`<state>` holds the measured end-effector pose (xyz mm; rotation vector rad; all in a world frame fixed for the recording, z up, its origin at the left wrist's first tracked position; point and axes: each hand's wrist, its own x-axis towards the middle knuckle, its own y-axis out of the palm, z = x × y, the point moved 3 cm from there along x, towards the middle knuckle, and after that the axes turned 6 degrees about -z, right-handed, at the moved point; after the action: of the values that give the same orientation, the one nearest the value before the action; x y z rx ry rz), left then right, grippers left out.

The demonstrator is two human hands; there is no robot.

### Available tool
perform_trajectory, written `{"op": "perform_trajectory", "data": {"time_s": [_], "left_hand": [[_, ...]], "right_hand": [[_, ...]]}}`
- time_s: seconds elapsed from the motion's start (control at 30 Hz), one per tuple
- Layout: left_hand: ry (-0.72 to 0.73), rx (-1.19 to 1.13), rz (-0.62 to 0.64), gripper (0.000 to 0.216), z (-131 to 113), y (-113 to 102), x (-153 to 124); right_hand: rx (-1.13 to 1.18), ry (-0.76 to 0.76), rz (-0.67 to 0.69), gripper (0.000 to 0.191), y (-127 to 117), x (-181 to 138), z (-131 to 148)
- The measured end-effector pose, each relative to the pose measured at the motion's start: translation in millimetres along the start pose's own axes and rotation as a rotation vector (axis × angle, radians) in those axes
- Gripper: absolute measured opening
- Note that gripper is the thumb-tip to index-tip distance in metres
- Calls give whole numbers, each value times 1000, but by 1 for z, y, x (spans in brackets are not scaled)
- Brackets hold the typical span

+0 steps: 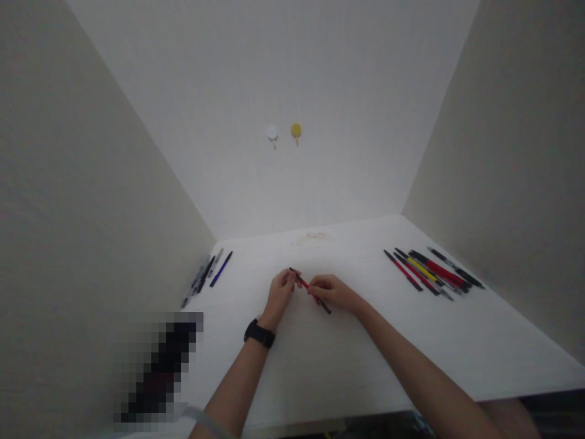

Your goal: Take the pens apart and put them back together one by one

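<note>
A slim red pen with black ends (304, 283) slants between my hands, a little above the white table or resting on it; I cannot tell which. My left hand (282, 289) pinches it near its upper black end. Closed around its middle are the fingers of my right hand (335, 292), and the lower black end sticks out below them. My fingers hide parts of the pen. A black watch (259, 334) is on my left wrist.
Several pens, red, yellow and black (427, 272), lie side by side at the right. At the left is a blue pen (222, 269) beside several black and clear pens (204, 277). A dark pixelated shape (159, 366) is at lower left. White walls enclose the table; two hooks (296, 130) hang behind.
</note>
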<state>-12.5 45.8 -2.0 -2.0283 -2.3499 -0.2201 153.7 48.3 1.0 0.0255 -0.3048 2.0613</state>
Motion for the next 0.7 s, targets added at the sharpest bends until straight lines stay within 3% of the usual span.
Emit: {"op": "perform_trajectory", "data": {"time_s": [0.17, 0.23, 0.37, 0.53, 0.7], "left_hand": [[1, -2, 27, 60, 2, 3, 1], [-26, -12, 24, 64, 6, 4, 2], [-65, -63, -11, 60, 13, 4, 3], [68, 8, -12, 58, 10, 5, 1], [42, -1, 9, 60, 12, 6, 2]], "right_hand": [[26, 41, -98, 33, -4, 3, -9], [-74, 30, -188, 30, -12, 3, -9], [-567, 130, -380, 18, -41, -7, 4], [-1321, 374, -403, 25, -77, -38, 25], [-1664, 463, -409, 30, -107, -69, 27]]}}
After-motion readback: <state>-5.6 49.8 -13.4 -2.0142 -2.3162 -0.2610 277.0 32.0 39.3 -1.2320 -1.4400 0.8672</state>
